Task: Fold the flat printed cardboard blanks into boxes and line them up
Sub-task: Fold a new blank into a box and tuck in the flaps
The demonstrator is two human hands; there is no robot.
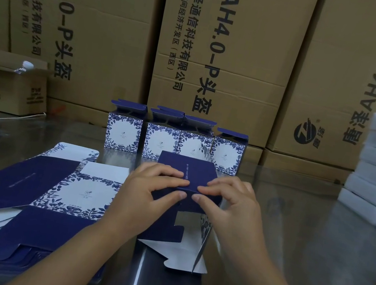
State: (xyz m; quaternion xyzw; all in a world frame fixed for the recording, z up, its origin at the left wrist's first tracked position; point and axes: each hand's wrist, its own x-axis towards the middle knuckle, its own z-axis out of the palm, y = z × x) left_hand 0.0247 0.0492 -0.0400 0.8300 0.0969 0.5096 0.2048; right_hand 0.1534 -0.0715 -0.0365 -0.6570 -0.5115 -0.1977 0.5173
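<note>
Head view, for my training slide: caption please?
Left hand and right hand fold a navy box; flat blanks lie left, four folded boxes stand behind.

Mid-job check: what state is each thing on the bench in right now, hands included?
Half-folded box: lying on its side, near-end flaps open.
Left hand: pinches the box's near top edge.
Right hand: pinches the same edge.
Four folded boxes: upright in a row, top flaps open.
Flat blanks: unfolded, stacked at the left.
Small brown carton: flaps open.
</note>
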